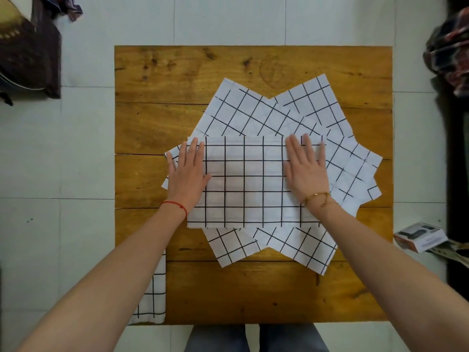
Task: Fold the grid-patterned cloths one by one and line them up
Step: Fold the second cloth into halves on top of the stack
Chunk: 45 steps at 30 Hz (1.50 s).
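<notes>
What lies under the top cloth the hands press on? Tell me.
Under the top cloth lie more grid cloths, fanned at angles on the wooden table. Only their corners and edges show; their middles are covered, so no exact count.

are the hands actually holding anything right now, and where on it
Nothing is gripped. Both hands, left and right, lie flat and open on the top grid-patterned cloth, pressing near its left and right ends.

Top grid cloth (243,184) squared flat on fanned pile (253,115), folded cloth (154,293) at table's near-left corner
</notes>
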Tool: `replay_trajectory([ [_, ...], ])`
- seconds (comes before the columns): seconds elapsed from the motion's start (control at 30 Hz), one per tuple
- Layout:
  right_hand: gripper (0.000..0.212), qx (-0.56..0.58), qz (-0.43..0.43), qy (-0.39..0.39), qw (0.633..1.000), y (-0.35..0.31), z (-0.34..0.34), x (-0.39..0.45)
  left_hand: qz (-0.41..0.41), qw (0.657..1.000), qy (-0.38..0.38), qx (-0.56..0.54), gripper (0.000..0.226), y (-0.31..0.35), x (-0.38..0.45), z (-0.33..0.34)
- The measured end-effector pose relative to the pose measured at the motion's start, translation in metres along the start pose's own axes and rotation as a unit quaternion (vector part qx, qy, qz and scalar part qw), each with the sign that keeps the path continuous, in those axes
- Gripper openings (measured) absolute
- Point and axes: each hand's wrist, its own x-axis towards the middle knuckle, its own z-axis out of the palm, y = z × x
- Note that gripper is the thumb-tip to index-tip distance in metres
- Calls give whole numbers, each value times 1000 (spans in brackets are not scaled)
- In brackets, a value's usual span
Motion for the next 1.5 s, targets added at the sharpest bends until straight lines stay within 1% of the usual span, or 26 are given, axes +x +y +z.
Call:
replay_trajectory([
  [0.13, 59, 9, 73, 5, 997, 38, 2, -9, -2, 1000, 1, -3, 81, 1, 0, -1],
  [0.3, 62, 48, 80, 8, 996, 44, -1, -8, -2, 1000, 13, -20, 81, 2, -1, 0],
  [0.37, 62, 68, 89, 22, 993, 38, -3, -8, -6, 997, 43, -56, 79, 2, -3, 1],
  [0.43, 61, 80, 82, 40, 993, 30, -6, -10, -22, 989, 96, -112, 70, 2, -10, 2],
  [0.5, 59, 91, 47, 54, 993, 20, -8, -14, -68, 973, 143, -171, 54, 6, -20, 3],
  [0.57, 57, 96, -6, 54, 994, 7, -9, -21, -148, 951, 157, -223, 43, 10, -31, 4],
  [0.63, 56, 89, -60, 40, 993, -7, -7, -27, -229, 923, 144, -274, 40, 11, -39, 7],
  [0.67, 57, 86, -82, 30, 992, -14, -5, -30, -256, 910, 134, -296, 39, 11, -42, 10],
  [0.73, 59, 82, -110, 15, 990, -26, -1, -33, -288, 891, 115, -332, 36, 9, -46, 15],
  [0.8, 63, 83, -108, 0, 991, -37, 3, -35, -304, 881, 98, -348, 35, 8, -48, 17],
  [0.9, 70, 82, -86, -32, 992, -47, 9, -36, -312, 881, 75, -347, 33, 7, -47, 16],
  [1.1, 73, 80, -72, -42, 993, -52, 10, -35, -316, 873, 45, -368, 36, 8, -41, 13],
  [1.17, 73, 80, -73, -42, 993, -53, 9, -36, -316, 857, 50, -403, 37, 11, -42, 10],
  [1.27, 74, 83, -75, -38, 993, -53, 8, -36, -321, 816, 69, -476, 41, 17, -46, 0],
  [1.33, 76, 74, -77, -40, 993, -53, 7, -36, -299, 798, 73, -518, 47, 16, -50, -7],
  [1.4, 78, 66, -83, -47, 993, -54, 7, -37, -263, 784, 61, -559, 55, 15, -54, -15],
  [1.43, 78, 64, -86, -52, 993, -55, 7, -37, -245, 783, 51, -569, 59, 15, -58, -21],
  [1.5, 78, 63, -92, -56, 992, -57, 7, -37, -210, 793, 31, -571, 63, 16, -65, -32],
])
